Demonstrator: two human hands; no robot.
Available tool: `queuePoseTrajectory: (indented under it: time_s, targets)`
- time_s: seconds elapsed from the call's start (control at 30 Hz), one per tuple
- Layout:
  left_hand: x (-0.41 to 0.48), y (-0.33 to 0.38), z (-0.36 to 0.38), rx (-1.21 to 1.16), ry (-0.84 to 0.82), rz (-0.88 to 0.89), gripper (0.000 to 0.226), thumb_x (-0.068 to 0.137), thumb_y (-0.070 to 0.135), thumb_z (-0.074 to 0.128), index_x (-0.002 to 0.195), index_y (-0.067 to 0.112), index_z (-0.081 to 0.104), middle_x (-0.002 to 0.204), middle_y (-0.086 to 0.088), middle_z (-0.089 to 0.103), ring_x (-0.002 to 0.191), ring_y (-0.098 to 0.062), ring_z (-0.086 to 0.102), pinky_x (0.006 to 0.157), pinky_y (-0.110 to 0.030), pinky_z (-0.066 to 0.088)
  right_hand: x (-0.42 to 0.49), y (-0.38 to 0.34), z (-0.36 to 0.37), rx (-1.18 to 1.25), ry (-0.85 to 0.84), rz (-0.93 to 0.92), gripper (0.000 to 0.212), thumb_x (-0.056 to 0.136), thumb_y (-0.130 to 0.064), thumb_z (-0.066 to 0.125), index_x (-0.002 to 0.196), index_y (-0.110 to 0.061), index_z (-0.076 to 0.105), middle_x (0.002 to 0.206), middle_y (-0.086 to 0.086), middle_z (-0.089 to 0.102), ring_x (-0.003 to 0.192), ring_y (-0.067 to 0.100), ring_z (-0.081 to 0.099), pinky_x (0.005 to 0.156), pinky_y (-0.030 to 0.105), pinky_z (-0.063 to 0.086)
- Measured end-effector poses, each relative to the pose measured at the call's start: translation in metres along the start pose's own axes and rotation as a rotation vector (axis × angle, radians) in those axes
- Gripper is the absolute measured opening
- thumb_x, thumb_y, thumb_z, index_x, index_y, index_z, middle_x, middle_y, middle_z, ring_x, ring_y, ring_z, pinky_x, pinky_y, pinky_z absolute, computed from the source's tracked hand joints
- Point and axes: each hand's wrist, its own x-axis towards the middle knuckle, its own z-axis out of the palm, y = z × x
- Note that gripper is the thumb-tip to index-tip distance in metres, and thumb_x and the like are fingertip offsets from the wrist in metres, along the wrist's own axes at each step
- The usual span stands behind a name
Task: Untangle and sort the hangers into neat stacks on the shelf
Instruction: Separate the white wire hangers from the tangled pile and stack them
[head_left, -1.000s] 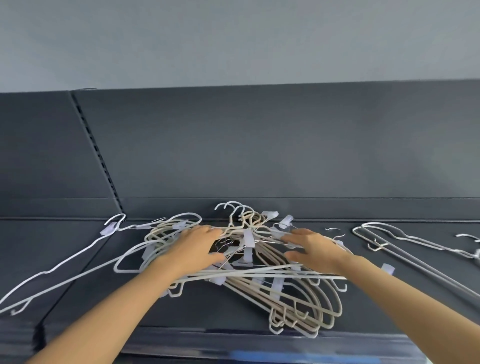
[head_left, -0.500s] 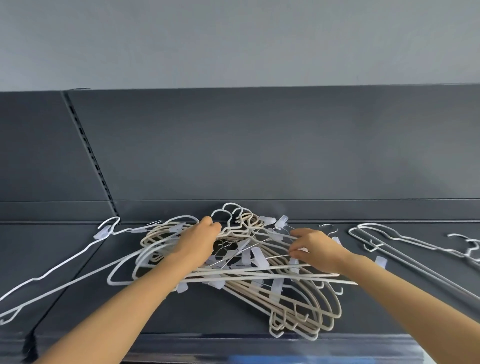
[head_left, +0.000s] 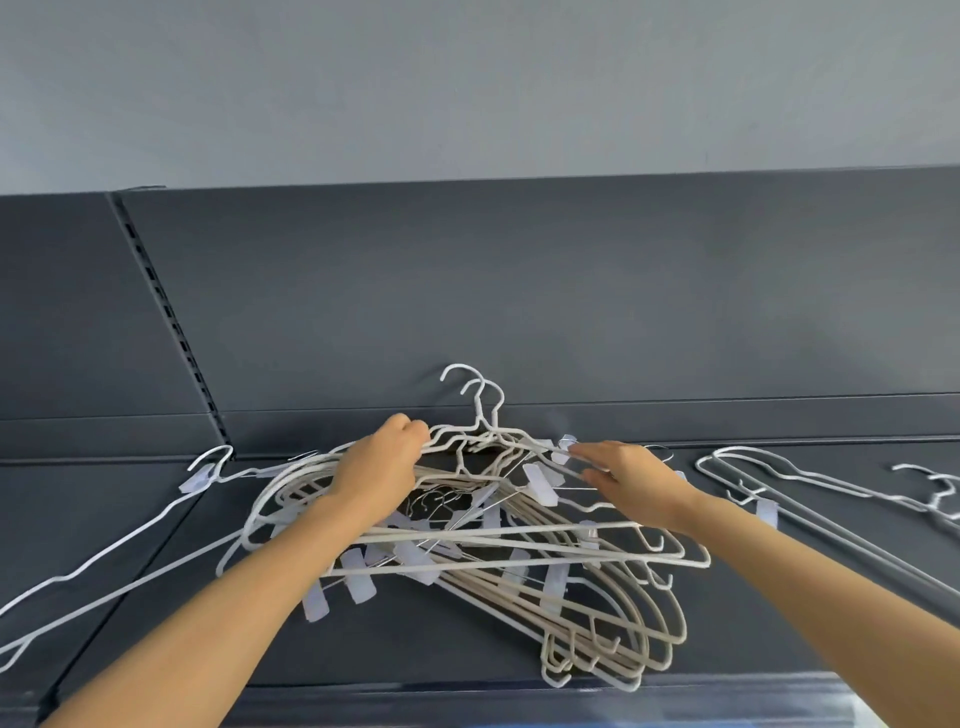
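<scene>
- Both arms are up over the dark shelf (head_left: 779, 618), right in the thick of the hanger tangle (head_left: 498, 540) heaped mid-shelf, between the two forearms.
- Left hand (head_left: 382, 462): a tight grip, fingers curled round the shoulder wires of the white hangers at the top of the heap, just left of their necks.
- Those white hooks (head_left: 478, 395) stick up clear of the pile, in front of the grey back panel (head_left: 519, 286).
- Right hand (head_left: 631, 480): fingers stretched out along the opposite shoulder wire, tips at a pale clip (head_left: 563, 452), thumb just below. Whether that grip truly pinches the wire, I cannot tell.
- Under the hands, long bars with pale clips cross the heap; a nested bundle of beige hangers (head_left: 618, 639) fans toward the shelf's front edge.
- Far left, a lone white hanger (head_left: 119, 545) lies flat, stretching off to the left edge.
- Far right, a small group of white hangers (head_left: 831, 483) lies on the shelf, apart from the tangle.
</scene>
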Motion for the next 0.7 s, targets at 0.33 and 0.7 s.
queuePoseTrajectory:
  time_s: [0.33, 0.7]
  targets:
    - [0.008, -0.024, -0.013, -0.285, -0.021, 0.011, 0.018, 0.09, 0.001, 0.049, 0.078, 0.014, 0.052, 0.076, -0.001, 0.05, 0.074, -0.028, 0.051, 0.068, -0.042, 0.045, -0.001, 0.002, -0.017, 0.058, 0.124, -0.05, 0.036, 0.097, -0.023, 0.046, 0.132, -0.014, 0.05, 0.126, 0.004, 0.059, 0.115, 0.022, 0.054, 0.094, 0.027, 0.042]
    - [0.012, -0.023, -0.029, -0.502, -0.046, 0.034, 0.01, 0.092, 0.008, 0.056, 0.086, 0.011, 0.063, 0.094, -0.014, 0.065, 0.08, -0.029, 0.059, 0.077, -0.041, 0.049, 0.003, 0.014, -0.041, 0.352, 0.156, 0.11, 0.047, 0.089, 0.013, 0.03, 0.107, -0.012, 0.065, 0.094, 0.001, 0.069, 0.088, 0.013, 0.064, 0.086, 0.031, 0.05]
